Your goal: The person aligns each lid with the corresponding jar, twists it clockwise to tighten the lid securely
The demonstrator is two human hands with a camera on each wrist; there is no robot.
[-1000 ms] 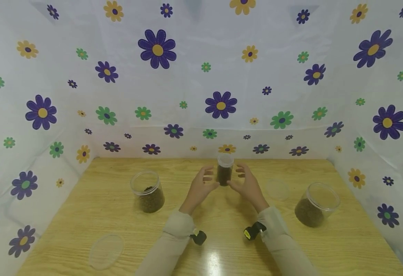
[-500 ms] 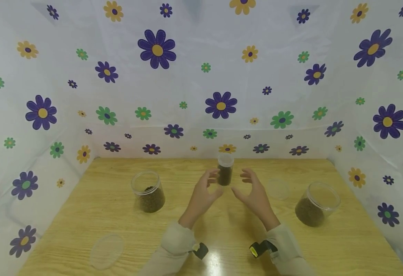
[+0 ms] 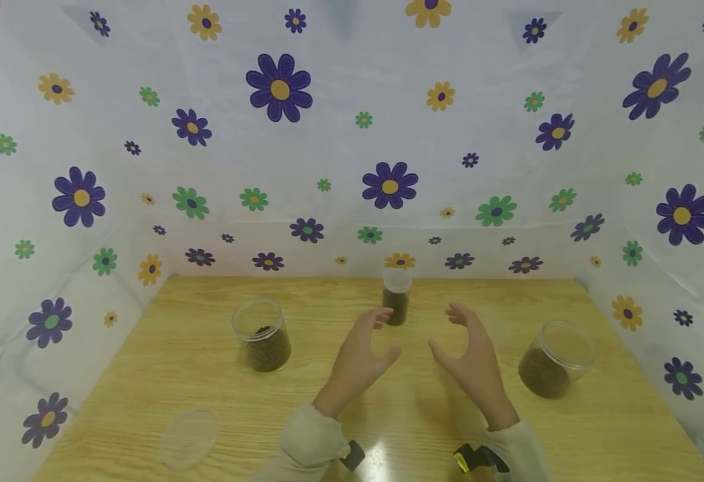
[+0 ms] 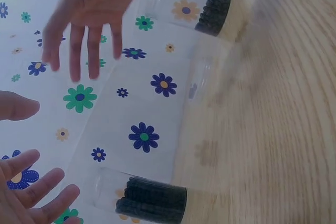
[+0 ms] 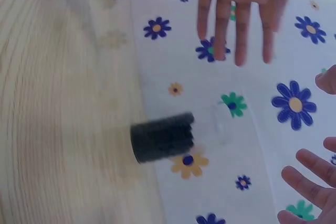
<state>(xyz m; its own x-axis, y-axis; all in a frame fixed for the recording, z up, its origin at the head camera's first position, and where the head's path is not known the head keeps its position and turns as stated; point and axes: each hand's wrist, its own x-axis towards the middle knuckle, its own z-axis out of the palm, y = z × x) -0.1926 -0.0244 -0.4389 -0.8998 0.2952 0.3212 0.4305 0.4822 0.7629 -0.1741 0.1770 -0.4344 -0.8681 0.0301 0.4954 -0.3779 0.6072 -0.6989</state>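
A slim clear jar (image 3: 396, 304) stands upright at the back middle of the table, mostly filled with dark matter; in the left wrist view the dark sticks (image 4: 155, 200) inside look long and upright. My left hand (image 3: 358, 361) is just in front and left of this jar, fingers loosely bent, holding nothing. Its fingertips overlap the jar's edge in the head view; I cannot tell whether they touch. To the right, apart from the jar, my right hand (image 3: 475, 361) is raised with thumb and fingers spread. The palms face each other.
A wide lidless jar (image 3: 262, 338) of dark granules stands left, and a similar jar (image 3: 553, 361) stands right. One clear round lid (image 3: 189, 438) lies front left; another faint lid (image 3: 496, 331) lies behind my right hand. Flowered cloth (image 3: 327, 147) walls the table's back and sides.
Both hands have drawn back from the slim jar toward me. The right hand has also moved right, widening the space between them. The jars stay in place.
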